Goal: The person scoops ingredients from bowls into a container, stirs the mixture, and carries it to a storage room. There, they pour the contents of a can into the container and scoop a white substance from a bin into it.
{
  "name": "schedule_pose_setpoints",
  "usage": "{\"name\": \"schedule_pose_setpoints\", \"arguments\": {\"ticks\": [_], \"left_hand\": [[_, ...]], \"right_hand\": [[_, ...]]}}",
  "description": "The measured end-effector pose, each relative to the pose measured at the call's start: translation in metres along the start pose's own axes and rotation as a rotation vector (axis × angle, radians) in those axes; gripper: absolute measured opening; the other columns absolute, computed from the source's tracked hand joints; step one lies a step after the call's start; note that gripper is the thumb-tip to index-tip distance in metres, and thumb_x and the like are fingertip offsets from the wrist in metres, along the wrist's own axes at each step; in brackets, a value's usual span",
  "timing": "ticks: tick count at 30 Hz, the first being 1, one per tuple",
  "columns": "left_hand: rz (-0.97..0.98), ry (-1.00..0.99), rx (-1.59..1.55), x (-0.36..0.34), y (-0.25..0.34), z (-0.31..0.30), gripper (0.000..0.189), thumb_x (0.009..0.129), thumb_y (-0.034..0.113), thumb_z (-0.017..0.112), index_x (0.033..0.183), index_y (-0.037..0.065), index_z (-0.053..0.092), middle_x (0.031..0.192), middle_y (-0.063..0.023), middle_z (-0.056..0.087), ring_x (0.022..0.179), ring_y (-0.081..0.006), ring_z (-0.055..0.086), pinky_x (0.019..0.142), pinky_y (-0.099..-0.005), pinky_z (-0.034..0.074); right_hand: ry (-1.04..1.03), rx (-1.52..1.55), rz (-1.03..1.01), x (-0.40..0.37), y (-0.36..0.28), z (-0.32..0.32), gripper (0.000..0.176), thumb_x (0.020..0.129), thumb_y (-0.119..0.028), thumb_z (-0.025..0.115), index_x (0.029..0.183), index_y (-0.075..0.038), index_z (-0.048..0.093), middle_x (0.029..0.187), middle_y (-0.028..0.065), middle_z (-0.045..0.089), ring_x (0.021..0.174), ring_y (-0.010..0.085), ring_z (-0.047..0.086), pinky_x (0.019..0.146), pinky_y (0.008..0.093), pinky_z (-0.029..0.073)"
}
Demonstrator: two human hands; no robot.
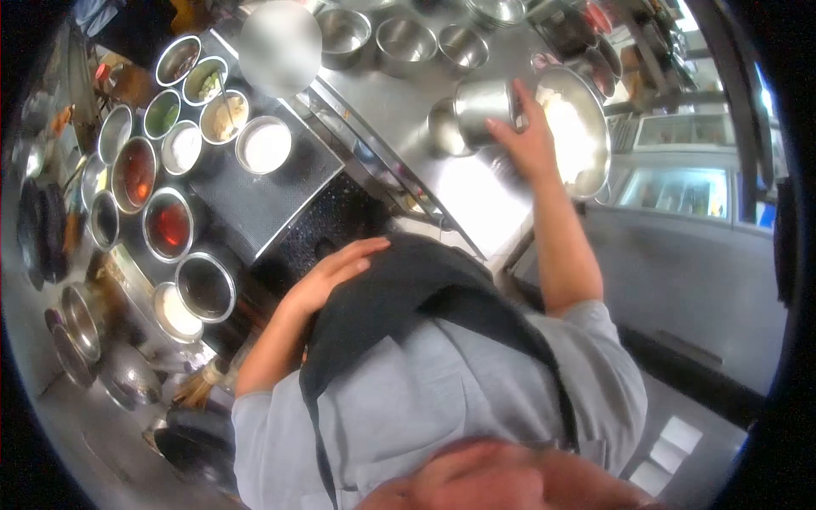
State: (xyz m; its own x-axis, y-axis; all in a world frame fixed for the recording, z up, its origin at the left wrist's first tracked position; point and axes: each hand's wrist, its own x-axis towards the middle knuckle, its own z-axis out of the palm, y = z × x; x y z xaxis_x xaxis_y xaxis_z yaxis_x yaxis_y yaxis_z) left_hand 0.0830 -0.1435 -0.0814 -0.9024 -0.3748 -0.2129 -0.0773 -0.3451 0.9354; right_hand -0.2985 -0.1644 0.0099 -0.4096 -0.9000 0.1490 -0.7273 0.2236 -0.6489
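Note:
My right hand [529,136] reaches over the steel counter [387,110], thumb and fingers around the end of a cylindrical metal canister [483,109]. A smaller round metal vessel [446,127] shows at the canister's left side. Just right of this hand is a wide metal bowl [599,127] with bright white contents, partly covered by the hand and wrist. My left hand [336,272] lies against the black apron [374,314] at my front, fingers stretched out and holding nothing.
Several metal bowls [406,42] line the back of the counter. To the left, metal pots of red liquid [168,228], white contents [263,146] and other ingredients crowd around a dark mat [255,200]. A steel cabinet [680,280] stands at the right.

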Motion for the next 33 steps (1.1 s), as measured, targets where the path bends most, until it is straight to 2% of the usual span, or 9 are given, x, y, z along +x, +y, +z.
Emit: {"name": "schedule_pose_setpoints", "arguments": {"ticks": [4,6,10,14,17,21,24,26,33], "left_hand": [[0.090,0.008,0.075,-0.020,-0.043,-0.013,0.052,0.102,0.034,0.046,0.144,0.003,0.045,0.151,-0.0166,0.039,0.142,-0.0299,0.035,0.115,-0.0384,0.027],[0.061,0.040,-0.075,-0.030,-0.083,-0.022,0.052,0.102,0.026,0.049,0.147,0.002,0.040,0.155,-0.0114,0.036,0.142,-0.0216,0.033,0.119,-0.0369,0.021],[0.099,0.125,0.096,-0.052,-0.053,-0.029,0.044,0.101,0.016,0.051,0.142,0.002,0.048,0.151,-0.0128,0.042,0.140,-0.0229,0.038,0.117,-0.0364,0.025],[0.099,0.215,0.129,-0.064,-0.001,-0.018,0.046,0.100,0.029,0.052,0.135,-0.001,0.054,0.142,-0.0160,0.051,0.135,-0.0261,0.045,0.114,-0.0377,0.030],[-0.056,0.318,0.115,-0.064,0.022,-0.021,0.039,0.097,0.019,0.058,0.130,-0.002,0.058,0.135,-0.0141,0.057,0.125,-0.0213,0.053,0.107,-0.0335,0.039],[0.070,0.346,0.230,-0.028,0.070,-0.015,0.033,0.098,0.014,0.055,0.126,-0.003,0.058,0.131,-0.0129,0.059,0.121,-0.0203,0.055,0.102,-0.0318,0.043],[0.036,0.422,0.055,0.009,0.107,-0.010,0.032,0.100,0.013,0.052,0.127,-0.003,0.056,0.130,-0.0131,0.058,0.121,-0.0206,0.055,0.099,-0.0340,0.046],[0.053,0.438,0.015,0.029,0.113,-0.018,0.031,0.100,0.013,0.050,0.126,-0.003,0.055,0.125,-0.0126,0.059,0.117,-0.0206,0.056,0.096,-0.0358,0.049],[-0.087,0.729,-0.052,0.063,0.117,-0.051,0.018,0.094,0.012,0.053,0.105,0.001,0.061,0.096,-0.0032,0.062,0.086,-0.0133,0.058,0.075,-0.0305,0.051]], "right_hand": [[0.089,0.062,0.098,-0.008,0.028,0.005,0.079,0.081,-0.034,0.076,0.143,0.001,0.043,0.137,0.0201,0.052,0.130,0.0308,0.048,0.109,0.0378,0.036],[0.162,0.745,0.273,-0.016,0.042,0.014,0.066,0.089,-0.030,0.068,0.141,0.001,0.043,0.136,0.0182,0.052,0.131,0.0293,0.047,0.106,0.0360,0.040],[0.090,1.498,0.410,-0.041,0.040,0.020,0.062,0.098,-0.047,0.050,0.144,-0.007,0.036,0.137,0.0155,0.051,0.125,0.0344,0.053,0.099,0.0513,0.048],[0.176,1.617,0.475,-0.064,0.016,0.020,0.068,0.097,-0.059,0.041,0.146,-0.011,0.034,0.140,0.0159,0.050,0.122,0.0370,0.055,0.096,0.0599,0.048],[-0.075,1.800,0.347,-0.076,0.012,0.034,0.075,0.094,-0.065,0.041,0.147,-0.012,0.032,0.143,0.0173,0.047,0.124,0.0394,0.053,0.094,0.0617,0.049],[-0.238,1.899,0.270,-0.084,-0.013,0.060,0.076,0.094,-0.063,0.044,0.145,-0.008,0.034,0.140,0.0169,0.049,0.125,0.0374,0.052,0.097,0.0541,0.050],[-0.064,1.455,0.318,-0.080,-0.037,0.086,0.060,0.101,-0.049,0.043,0.142,-0.004,0.040,0.135,0.0141,0.054,0.124,0.0249,0.054,0.106,0.0389,0.044],[-0.445,1.982,0.598,-0.070,-0.045,0.085,0.066,0.099,-0.055,0.043,0.145,-0.007,0.040,0.142,0.0132,0.050,0.128,0.0302,0.050,0.110,0.0475,0.039],[-0.674,1.303,0.621,-0.006,-0.057,0.104,0.056,0.100,-0.048,0.048,0.140,-0.008,0.049,0.134,0.0083,0.057,0.122,0.0231,0.053,0.103,0.0357,0.043]]}}
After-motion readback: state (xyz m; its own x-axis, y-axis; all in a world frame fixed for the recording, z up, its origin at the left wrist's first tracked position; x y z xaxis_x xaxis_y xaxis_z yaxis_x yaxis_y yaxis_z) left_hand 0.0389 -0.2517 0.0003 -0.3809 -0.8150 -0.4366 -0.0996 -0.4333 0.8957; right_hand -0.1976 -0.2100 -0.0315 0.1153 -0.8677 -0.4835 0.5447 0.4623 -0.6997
